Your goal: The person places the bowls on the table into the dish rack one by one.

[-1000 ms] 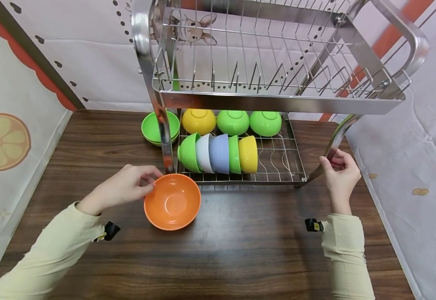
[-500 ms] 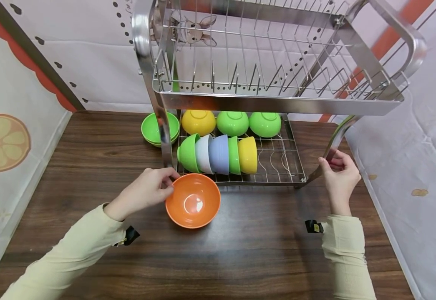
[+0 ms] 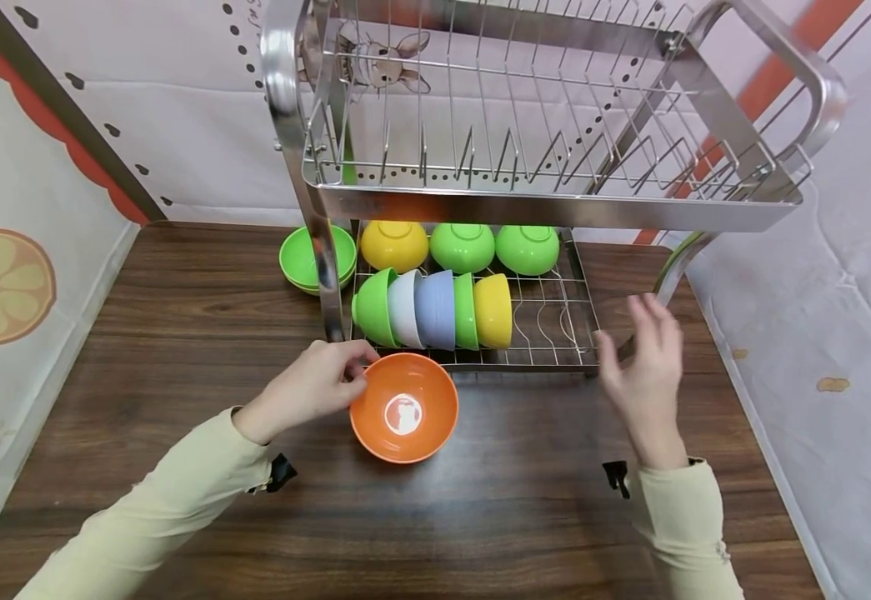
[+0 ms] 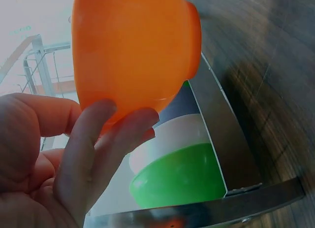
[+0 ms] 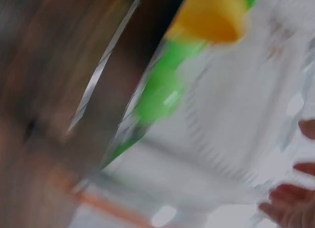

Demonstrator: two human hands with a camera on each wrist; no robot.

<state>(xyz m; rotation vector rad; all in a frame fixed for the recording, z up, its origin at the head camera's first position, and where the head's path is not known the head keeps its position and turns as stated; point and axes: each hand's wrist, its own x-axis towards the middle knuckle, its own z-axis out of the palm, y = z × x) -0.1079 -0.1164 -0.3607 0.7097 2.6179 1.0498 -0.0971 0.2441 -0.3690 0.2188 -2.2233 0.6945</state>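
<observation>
My left hand (image 3: 315, 385) pinches the rim of an orange bowl (image 3: 405, 408) in front of the rack's lower tier. In the left wrist view the thumb and fingers grip the edge of the orange bowl (image 4: 133, 46), whose foot faces right. My right hand (image 3: 648, 375) is off the rack's right leg, fingers spread, holding nothing. In the right wrist view its fingers (image 5: 290, 201) show at the right edge, and the scene is blurred. Nested bowls stand on edge in the lower tier: green (image 3: 375, 308), white (image 3: 405, 308), blue (image 3: 437, 310), green (image 3: 465, 312) and yellow (image 3: 493, 311).
A metal dish rack (image 3: 555, 208) stands on the wooden table (image 3: 480, 517), its upper tier overhanging the lower one. Behind the nested row lie an upturned yellow bowl (image 3: 394, 245) and two green bowls (image 3: 463, 247). More green bowls (image 3: 307, 258) sit stacked left of the rack.
My left hand has carried the orange bowl to the right along the rack's front. My right hand has let go of the rack's right leg and moved left, its fingers opening.
</observation>
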